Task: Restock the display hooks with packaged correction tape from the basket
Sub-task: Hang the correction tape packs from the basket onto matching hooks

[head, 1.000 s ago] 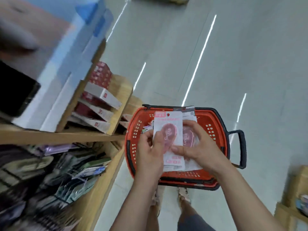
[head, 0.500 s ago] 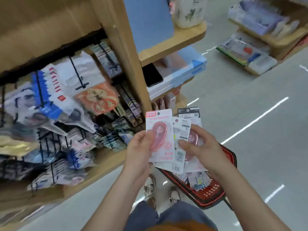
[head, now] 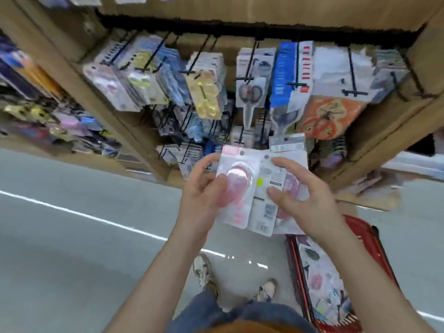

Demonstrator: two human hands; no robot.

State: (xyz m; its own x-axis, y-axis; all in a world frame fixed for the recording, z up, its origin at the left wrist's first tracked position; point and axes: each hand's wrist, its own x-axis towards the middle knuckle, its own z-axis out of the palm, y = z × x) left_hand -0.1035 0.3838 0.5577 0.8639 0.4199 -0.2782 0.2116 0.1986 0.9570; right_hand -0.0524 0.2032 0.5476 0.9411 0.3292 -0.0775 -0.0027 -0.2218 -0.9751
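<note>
I hold a fanned stack of pink-and-white correction tape packs (head: 258, 188) in front of the display. My left hand (head: 204, 193) grips the front pack by its left edge, thumb on the clear blister. The rest of the stack sits in my right hand (head: 302, 200), with fingers over the backs of the cards. Black display hooks (head: 249, 58) loaded with hanging packs fill the wooden shelf bay just above and beyond my hands. The red basket (head: 367, 239) stands on the floor at lower right, with more packs inside.
Hanging scissors packs (head: 249, 92) and an orange pack (head: 329, 116) hang right above the stack. Wooden shelf posts (head: 389, 131) frame the bay on both sides. My feet (head: 204, 270) stand on grey floor with a white line (head: 96, 219).
My view has swung from the basket on the floor up and round to face the hook display. Both hands have lifted the stack of packs away from the basket toward the hooks.
</note>
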